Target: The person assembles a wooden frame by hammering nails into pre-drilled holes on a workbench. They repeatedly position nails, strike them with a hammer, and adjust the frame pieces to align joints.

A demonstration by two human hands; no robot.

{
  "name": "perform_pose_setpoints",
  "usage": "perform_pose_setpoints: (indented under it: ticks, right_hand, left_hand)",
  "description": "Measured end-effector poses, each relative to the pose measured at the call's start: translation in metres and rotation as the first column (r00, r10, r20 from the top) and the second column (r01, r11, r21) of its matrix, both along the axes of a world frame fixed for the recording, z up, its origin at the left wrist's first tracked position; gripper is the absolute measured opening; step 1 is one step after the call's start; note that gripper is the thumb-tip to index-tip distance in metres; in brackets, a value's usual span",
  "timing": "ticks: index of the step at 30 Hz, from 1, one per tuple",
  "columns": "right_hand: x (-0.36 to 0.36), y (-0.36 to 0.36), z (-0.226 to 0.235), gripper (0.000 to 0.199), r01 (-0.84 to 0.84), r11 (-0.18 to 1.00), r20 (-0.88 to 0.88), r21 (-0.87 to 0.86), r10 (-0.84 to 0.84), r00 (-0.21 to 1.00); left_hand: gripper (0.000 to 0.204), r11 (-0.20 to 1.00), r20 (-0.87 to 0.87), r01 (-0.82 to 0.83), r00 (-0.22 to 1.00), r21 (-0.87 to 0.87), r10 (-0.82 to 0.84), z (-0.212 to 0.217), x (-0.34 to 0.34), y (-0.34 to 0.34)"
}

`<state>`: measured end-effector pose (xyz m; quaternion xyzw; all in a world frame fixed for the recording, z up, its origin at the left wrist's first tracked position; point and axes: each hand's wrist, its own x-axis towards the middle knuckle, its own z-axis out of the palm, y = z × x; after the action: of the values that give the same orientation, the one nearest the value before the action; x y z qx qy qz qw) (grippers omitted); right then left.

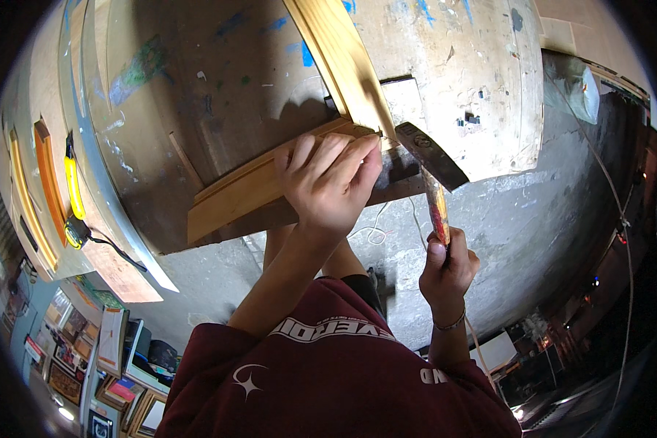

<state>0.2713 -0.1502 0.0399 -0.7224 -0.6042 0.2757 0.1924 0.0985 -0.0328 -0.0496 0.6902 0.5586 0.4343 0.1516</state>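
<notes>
My right hand [449,266] is wrapped round the worn red-and-yellow handle of a hammer [432,157]. The dark steel head is tilted, close to the corner where two wooden moulding strips meet. One pale strip [336,51] runs away from me across the table; the other strip [237,191] lies along the near edge, running left. My left hand [332,175] rests over the near strip by that corner, fingers curled and thumb and forefinger pinched together. A tiny dark thing shows at the fingertips, too small to name. The hammer head is just right of them.
The worktable [219,95] is paint-stained. At its left lie a yellow utility knife [73,179], a tape measure [77,231] and several wood strips [50,164]. Shelves with frames [113,343] stand lower left. A cord [606,157] hangs at the right, above grey floor.
</notes>
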Motion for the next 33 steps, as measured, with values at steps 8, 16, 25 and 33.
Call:
perform_pose_setpoints:
  ticks: [8,16,25,33]
  right_hand:
    - [0.0,0.001,0.001,0.02,0.024,0.999,-0.03,-0.041,-0.025,0.999]
    - [0.001,0.002,-0.006,0.02,0.009,0.999,-0.04,-0.053,-0.011,0.999]
    - [0.001,0.002,-0.001,0.018,0.031,0.992,-0.016,-0.125,-0.033,0.999]
    - [0.001,0.003,0.003,0.02,-0.002,1.0,0.007,-0.022,0.002,1.0]
  left_hand:
    - [0.01,1.0,-0.021,-0.002,1.0,0.006,0.003,0.0,-0.001,-0.001]
    - [0.01,1.0,-0.009,0.003,1.0,0.009,-0.003,0.002,0.0,0.001]
    - [0.01,1.0,0.001,0.006,1.0,-0.022,-0.006,0.004,0.0,0.0]
    - [0.016,0.998,-0.025,0.024,0.999,-0.059,-0.026,0.007,-0.003,-0.001]
